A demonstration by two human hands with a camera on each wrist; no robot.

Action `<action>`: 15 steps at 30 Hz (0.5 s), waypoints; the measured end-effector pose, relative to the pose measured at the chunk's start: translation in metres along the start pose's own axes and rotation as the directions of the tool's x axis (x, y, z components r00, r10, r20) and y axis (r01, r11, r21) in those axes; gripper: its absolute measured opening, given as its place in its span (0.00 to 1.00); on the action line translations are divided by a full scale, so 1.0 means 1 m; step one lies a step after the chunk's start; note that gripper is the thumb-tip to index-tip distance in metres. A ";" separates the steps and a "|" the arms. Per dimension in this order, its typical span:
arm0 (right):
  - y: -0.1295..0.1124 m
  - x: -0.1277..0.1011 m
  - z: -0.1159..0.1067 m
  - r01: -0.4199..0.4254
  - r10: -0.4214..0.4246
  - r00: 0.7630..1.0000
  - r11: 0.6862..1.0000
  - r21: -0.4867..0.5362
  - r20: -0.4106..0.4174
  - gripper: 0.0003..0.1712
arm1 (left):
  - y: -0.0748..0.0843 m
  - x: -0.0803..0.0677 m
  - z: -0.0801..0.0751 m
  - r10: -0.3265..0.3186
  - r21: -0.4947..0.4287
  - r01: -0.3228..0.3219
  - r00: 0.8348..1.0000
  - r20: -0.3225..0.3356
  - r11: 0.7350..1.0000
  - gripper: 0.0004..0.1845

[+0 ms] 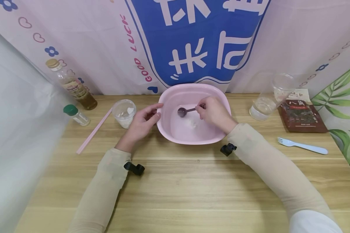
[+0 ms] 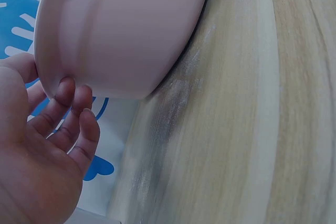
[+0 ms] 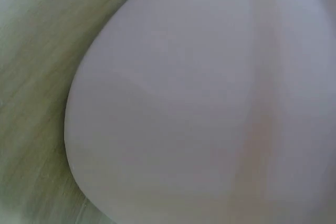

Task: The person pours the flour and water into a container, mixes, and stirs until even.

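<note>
1. Two hands are working at the pink basin [image 1: 192, 97], which is sitting on the desk [image 1: 175, 181] near its far edge, in front of the printed backdrop

2. You are risking a spill of the white powder [image 1: 191, 123] lying on the basin floor: I judge that a quick flick of the purple spoon [image 1: 183, 112] could be throwing it over the low rim

3. You are also risking a sliding basin; the left wrist view is showing only fingertips [image 2: 73, 95] against its outer wall, so a hard push from the spoon could be shifting it toward the small clear cup of powder [image 1: 124, 112] standing just beside that hand

4. Your left hand [image 1: 141, 121] is lying at the basin's left side, thumb stretched along the rim and fingers relaxed, apart, touching the wall rather than clamped round it

5. Your right hand [image 1: 214, 111] is reaching over the basin from the right, wrist crossing the near rim, fingers pinched together on the spoon's handle, with the bowl of the spoon pointing left and hovering above the powder

6. Your right wrist camera is showing only a blurred pink surface, so I cannot tell the finger detail from there
</note>
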State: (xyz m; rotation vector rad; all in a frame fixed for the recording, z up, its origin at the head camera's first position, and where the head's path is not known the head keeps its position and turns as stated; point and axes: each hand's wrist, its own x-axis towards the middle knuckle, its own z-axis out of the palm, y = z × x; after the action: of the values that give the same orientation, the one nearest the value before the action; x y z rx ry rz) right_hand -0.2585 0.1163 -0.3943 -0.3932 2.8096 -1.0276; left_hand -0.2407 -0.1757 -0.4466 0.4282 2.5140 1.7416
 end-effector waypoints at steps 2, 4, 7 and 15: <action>0.001 0.000 -0.002 -0.009 0.009 1.000 1.000 -0.005 0.006 0.15 | 0.000 0.000 0.000 0.000 -0.002 0.000 1.000 -0.001 1.000 0.23; 0.003 -0.001 -0.004 -0.015 0.015 1.000 1.000 -0.018 0.009 0.15 | 0.000 0.000 0.000 -0.001 -0.002 0.001 1.000 -0.001 1.000 0.23; 0.005 -0.003 -0.007 -0.006 0.006 1.000 0.999 -0.047 0.005 0.14 | 0.000 0.000 0.000 -0.005 -0.002 0.005 1.000 -0.003 1.000 0.23; 0.007 -0.013 -0.017 0.013 -0.011 1.000 0.995 -0.101 0.020 0.13 | 0.000 0.000 0.000 -0.005 -0.004 0.005 1.000 -0.007 1.000 0.23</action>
State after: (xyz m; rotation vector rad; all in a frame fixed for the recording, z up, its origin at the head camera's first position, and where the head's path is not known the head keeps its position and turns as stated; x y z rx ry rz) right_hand -0.2508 0.1362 -0.3855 -0.4290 2.8535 -0.8810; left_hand -0.2405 -0.1755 -0.4471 0.4159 2.5141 1.7493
